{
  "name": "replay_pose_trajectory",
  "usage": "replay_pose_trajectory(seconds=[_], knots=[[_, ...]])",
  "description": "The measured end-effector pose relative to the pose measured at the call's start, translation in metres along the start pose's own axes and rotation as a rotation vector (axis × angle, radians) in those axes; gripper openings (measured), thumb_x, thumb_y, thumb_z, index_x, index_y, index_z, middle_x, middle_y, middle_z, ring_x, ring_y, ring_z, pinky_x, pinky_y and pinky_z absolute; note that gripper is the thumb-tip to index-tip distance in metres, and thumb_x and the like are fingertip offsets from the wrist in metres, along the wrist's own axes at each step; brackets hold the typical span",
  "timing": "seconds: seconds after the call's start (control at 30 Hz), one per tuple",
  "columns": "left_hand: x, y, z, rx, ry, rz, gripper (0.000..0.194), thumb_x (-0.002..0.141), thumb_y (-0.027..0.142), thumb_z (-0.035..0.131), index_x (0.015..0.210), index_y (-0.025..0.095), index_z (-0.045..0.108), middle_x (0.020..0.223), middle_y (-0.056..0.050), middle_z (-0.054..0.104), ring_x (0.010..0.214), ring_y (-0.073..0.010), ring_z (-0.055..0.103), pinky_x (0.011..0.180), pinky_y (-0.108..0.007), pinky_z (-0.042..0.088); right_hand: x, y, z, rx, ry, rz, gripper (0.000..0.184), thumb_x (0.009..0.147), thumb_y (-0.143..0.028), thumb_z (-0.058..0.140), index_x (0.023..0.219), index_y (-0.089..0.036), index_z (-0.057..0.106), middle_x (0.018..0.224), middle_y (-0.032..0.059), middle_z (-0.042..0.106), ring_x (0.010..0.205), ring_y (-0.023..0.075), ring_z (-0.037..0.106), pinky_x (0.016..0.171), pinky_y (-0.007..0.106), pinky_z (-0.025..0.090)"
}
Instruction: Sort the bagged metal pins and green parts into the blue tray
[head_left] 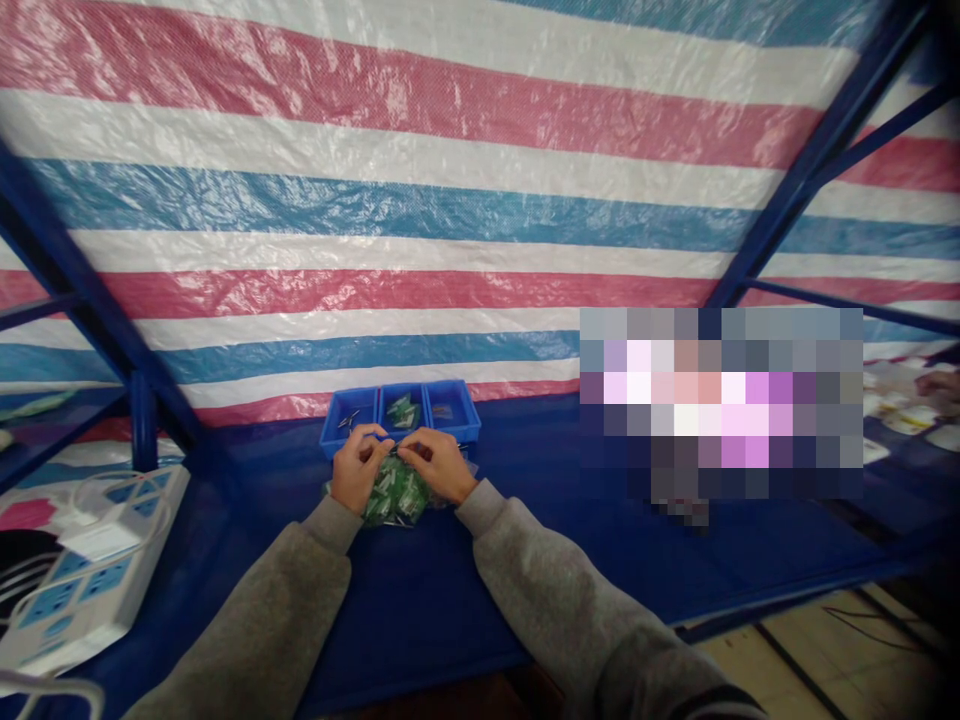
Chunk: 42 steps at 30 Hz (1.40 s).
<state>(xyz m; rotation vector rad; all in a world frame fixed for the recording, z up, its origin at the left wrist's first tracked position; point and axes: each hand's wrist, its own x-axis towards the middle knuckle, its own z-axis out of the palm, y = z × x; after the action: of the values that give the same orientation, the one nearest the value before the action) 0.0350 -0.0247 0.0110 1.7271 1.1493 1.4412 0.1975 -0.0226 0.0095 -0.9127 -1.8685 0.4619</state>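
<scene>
Above a pile of small green-and-white pieces [397,495], my left hand [358,468] and my right hand [439,463] meet with fingertips almost touching. Both are closed in a pinch. Something tiny and dark seems to sit between the fingertips, too small to name. Just behind the hands stands a blue tray [463,412] with three compartments. Its left one has a few thin metal-looking bits [349,420]. The middle one holds green pieces [403,411] like those in the pile, and the right one has small thin bits [444,411]. Clear plastic peeks out beside my right hand.
A white power strip [97,590] with cables and a plugged-in adapter lies at the left on the blue table [420,620]. Blue metal posts [787,190] frame a striped plastic sheet [420,210] behind. A blurred-out patch covers the right. At the far right edge another person's hand [939,384] shows.
</scene>
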Motion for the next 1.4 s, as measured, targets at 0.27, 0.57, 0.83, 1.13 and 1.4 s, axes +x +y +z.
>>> replay_pose_trajectory(seconds=[0.27,0.57,0.83,1.13,1.4], knots=[[0.000,-0.001,-0.001,-0.077,-0.032,-0.024,0.026,0.079,0.037,0.059,0.097,0.019,0.052,0.050,0.008,0.048,0.040,-0.0079,0.043,0.041,-0.019,0.036,0.001,-0.002,0.000,0.003,0.012,-0.024,0.015,0.087,-0.028,0.051,0.081,-0.019,0.061,0.074,0.0008,0.060,0.068,0.0133,0.054,0.066,0.023,0.040],[0.002,0.000,0.002,-0.045,-0.002,0.018,0.025,0.070,0.037,0.068,0.082,0.015,0.065,0.074,-0.004,0.066,0.060,-0.0140,0.061,0.057,-0.025,0.050,0.002,0.003,-0.001,-0.111,0.126,0.044,0.032,0.093,-0.032,0.039,0.068,-0.018,0.054,0.064,-0.0004,0.054,0.062,0.0123,0.049,0.062,0.023,0.036],[0.001,0.006,-0.004,0.182,0.058,0.077,0.032,0.082,0.038,0.054,0.058,0.017,0.054,0.048,0.004,0.047,0.047,-0.0089,0.044,0.048,-0.020,0.037,0.000,-0.003,-0.001,-0.002,0.081,0.025,0.019,0.087,-0.034,0.051,0.091,-0.018,0.061,0.082,0.0023,0.063,0.067,0.0129,0.055,0.065,0.024,0.042],[-0.003,0.002,-0.001,0.098,-0.005,0.054,0.027,0.084,0.038,0.051,0.068,0.017,0.059,0.055,0.002,0.055,0.048,-0.0100,0.049,0.048,-0.021,0.040,-0.001,0.002,0.002,-0.075,0.086,0.000,0.024,0.091,-0.030,0.044,0.076,-0.019,0.059,0.071,0.0014,0.059,0.067,0.0138,0.053,0.065,0.024,0.039],[-0.003,-0.004,-0.001,0.145,0.030,0.125,0.021,0.080,0.035,0.058,0.089,0.018,0.066,0.079,-0.003,0.065,0.062,-0.0128,0.058,0.057,-0.023,0.047,0.000,0.006,0.004,-0.104,0.073,0.025,0.031,0.093,-0.032,0.042,0.069,-0.019,0.057,0.066,0.0003,0.059,0.062,0.0126,0.054,0.063,0.022,0.036]])
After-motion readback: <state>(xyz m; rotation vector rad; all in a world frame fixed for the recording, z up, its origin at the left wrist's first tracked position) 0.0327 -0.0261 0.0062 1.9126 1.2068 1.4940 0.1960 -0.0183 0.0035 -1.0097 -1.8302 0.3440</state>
